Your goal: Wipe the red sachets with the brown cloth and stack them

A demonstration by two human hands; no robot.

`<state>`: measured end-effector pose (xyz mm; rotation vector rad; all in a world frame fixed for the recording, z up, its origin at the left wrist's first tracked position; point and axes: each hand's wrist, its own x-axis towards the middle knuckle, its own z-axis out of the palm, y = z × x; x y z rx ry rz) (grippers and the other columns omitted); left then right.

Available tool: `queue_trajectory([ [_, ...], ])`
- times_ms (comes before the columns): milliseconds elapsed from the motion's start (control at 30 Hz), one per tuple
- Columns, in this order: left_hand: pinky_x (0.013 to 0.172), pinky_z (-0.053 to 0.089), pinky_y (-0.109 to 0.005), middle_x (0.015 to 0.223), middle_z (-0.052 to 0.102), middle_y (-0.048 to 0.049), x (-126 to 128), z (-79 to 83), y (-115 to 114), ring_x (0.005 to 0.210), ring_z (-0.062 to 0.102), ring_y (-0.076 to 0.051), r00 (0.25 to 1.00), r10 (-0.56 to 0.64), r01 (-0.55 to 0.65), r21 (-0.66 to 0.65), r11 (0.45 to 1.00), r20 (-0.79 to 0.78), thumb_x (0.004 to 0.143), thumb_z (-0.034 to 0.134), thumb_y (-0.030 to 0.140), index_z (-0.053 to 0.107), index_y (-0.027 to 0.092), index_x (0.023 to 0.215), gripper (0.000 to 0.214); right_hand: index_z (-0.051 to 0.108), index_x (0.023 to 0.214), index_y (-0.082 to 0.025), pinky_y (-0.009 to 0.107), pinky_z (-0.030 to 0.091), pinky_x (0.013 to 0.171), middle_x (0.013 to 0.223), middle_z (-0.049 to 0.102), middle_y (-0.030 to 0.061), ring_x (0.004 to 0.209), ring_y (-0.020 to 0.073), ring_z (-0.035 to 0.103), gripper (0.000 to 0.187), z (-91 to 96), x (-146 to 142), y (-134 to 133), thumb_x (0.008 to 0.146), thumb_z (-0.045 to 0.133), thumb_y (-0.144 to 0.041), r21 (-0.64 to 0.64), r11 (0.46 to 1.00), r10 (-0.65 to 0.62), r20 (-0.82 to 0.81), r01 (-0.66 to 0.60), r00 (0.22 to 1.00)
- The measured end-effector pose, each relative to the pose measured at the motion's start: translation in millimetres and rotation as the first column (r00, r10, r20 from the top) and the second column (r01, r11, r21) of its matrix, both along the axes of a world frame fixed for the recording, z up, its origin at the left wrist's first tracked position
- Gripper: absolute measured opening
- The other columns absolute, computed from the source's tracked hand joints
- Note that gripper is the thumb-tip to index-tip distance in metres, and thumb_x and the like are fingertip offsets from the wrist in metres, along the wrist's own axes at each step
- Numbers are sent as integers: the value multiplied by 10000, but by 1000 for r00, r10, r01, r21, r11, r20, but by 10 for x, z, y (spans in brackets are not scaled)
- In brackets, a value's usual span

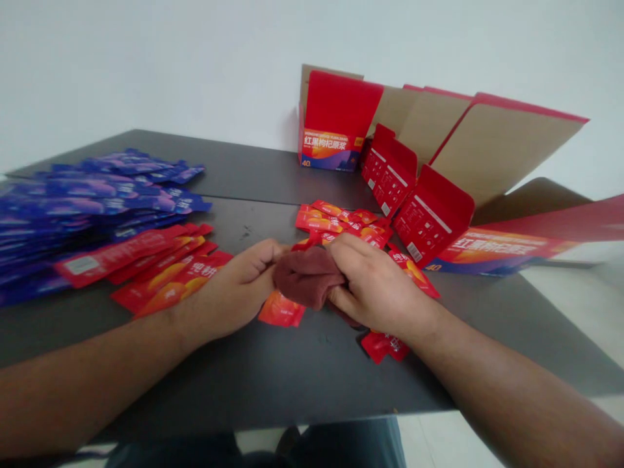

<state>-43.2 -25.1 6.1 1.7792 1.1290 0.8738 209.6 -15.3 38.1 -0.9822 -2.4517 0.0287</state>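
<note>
My left hand (234,289) and my right hand (373,286) pinch a crumpled maroon cloth (307,276) between them, just above the dark table. Red foil sachets (336,221) lie in a loose heap beyond my right hand, and one sachet (281,309) sticks out below the cloth. Another red sachet (385,346) lies partly under my right palm. Left of my left hand sits a spread row of red sachets (168,279), close to my fingers' side of the wrist.
A large pile of purple sachets (97,201) covers the table's left side. Red printed cartons, one partly folded (334,123) and others lying open (433,218), stand at the back right against a white wall (146,65). The dark table (273,383) has a seam across it.
</note>
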Motion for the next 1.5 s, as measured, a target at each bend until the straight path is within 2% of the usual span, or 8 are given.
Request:
queue_trajectory([
  [167, 654, 429, -301, 817, 590, 19, -21, -30, 0, 718, 519, -158, 998, 51, -48, 68, 997, -44, 1099, 532, 396, 538, 226, 879, 278, 587, 1008, -223, 383, 522, 805, 997, 691, 82, 926, 259, 661, 86, 3, 17, 43, 929, 595, -189, 20, 989, -144, -134, 148, 980],
  [333, 675, 464, -301, 903, 660, -1, -29, -15, -12, 770, 565, -168, 1000, 19, -19, -10, 1000, -16, 1082, 573, 448, 591, 219, 955, 263, 597, 998, -222, 380, 533, 809, 1021, 697, 87, 935, 257, 661, 84, -2, 10, 22, 925, 597, -180, -31, 999, -32, -37, 31, 999],
  [533, 619, 419, -282, 802, 583, 26, -24, -68, 3, 684, 494, -142, 999, 49, -50, 4, 999, 11, 1089, 562, 428, 549, 218, 891, 288, 631, 1062, -207, 398, 553, 857, 1041, 721, 92, 971, 266, 679, 115, -22, 37, 84, 947, 632, -205, -11, 992, -125, -134, 125, 983],
  [800, 674, 450, -270, 837, 607, 13, -13, -62, 37, 750, 540, -145, 994, 29, -30, 11, 999, 106, 1067, 609, 372, 580, 205, 849, 276, 661, 1227, -193, 366, 579, 936, 1211, 746, 103, 1121, 249, 690, 252, 9, -85, -203, 980, 651, -143, -131, 956, 277, 106, -262, 955],
  [933, 601, 411, -243, 778, 586, 27, -21, -111, 46, 667, 499, -130, 977, 77, -60, -92, 994, 197, 1058, 640, 373, 557, 213, 866, 263, 671, 1075, -193, 404, 592, 848, 1096, 742, 118, 1008, 279, 702, 122, 12, -25, -67, 958, 649, -164, -55, 997, -49, 16, 50, 999],
  [1033, 555, 398, -213, 720, 558, 41, 38, -127, 24, 588, 464, -105, 909, 137, -40, -246, 968, 394, 1031, 681, 342, 549, 210, 858, 255, 673, 1039, -216, 449, 599, 893, 1026, 760, 89, 978, 289, 716, 114, 32, 97, 166, 942, 708, -264, -47, 978, -206, -286, 201, 936],
  [1233, 544, 569, -258, 756, 654, -8, 114, 59, -16, 613, 644, -160, 766, 222, 177, -531, 829, 603, 974, 734, 307, 569, 212, 897, 205, 682, 1081, -271, 440, 654, 908, 1052, 808, 28, 1046, 272, 774, 379, 70, 226, 345, 918, 814, -587, -439, 881, -239, -735, -177, 635],
  [1500, 326, 220, -175, 619, 414, 19, 8, 58, 18, 432, 301, -76, 730, 98, 551, -667, 501, 676, 939, 688, 429, 577, 194, 756, 318, 722, 1041, -219, 374, 644, 906, 961, 765, 17, 976, 221, 747, 522, 16, 55, 114, 892, 840, -705, -560, 699, -10, -630, -445, 777],
])
